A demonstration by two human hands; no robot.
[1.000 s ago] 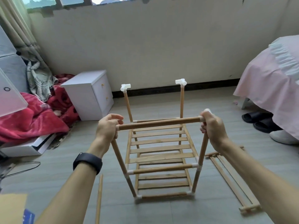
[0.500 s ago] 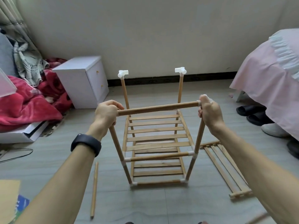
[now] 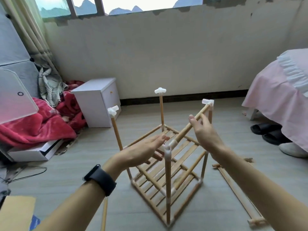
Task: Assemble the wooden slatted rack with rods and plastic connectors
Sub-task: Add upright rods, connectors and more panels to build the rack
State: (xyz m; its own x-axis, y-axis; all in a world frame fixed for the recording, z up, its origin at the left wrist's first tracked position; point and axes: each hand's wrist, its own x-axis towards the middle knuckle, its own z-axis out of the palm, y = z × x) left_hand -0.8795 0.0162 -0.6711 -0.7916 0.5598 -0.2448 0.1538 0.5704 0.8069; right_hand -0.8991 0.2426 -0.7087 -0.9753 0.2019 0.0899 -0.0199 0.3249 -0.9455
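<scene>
On the grey plank floor, well clear of the far wall, stands the half-built rack [image 3: 168,177], one corner turned toward the person. Of the two hands, the left hand [image 3: 143,150] is open with fingers straight, its fingertips just beside the white connector [image 3: 168,146] on the near post; whether they touch it cannot be made out. The right hand [image 3: 204,132] is likewise unclenched, its loose fingers lying against the top rod [image 3: 183,132], which slopes up toward the far right post. The hands are apart.

Two other posts end in bare connectors [image 3: 113,110], so their top rails look not yet fitted. The frame is probably light and stiff but only push-fitted, so joints could pull out or skew. Best held low on a post or right at a connector, not mid-rod.

A loose slatted panel [image 3: 233,186] lies toward the floor's right edge, and a spare rod [image 3: 104,214] near its front edge. A white cabinet [image 3: 98,100], a red blanket [image 3: 33,129] and a pink-covered bed [image 3: 280,100] ring the floor.
</scene>
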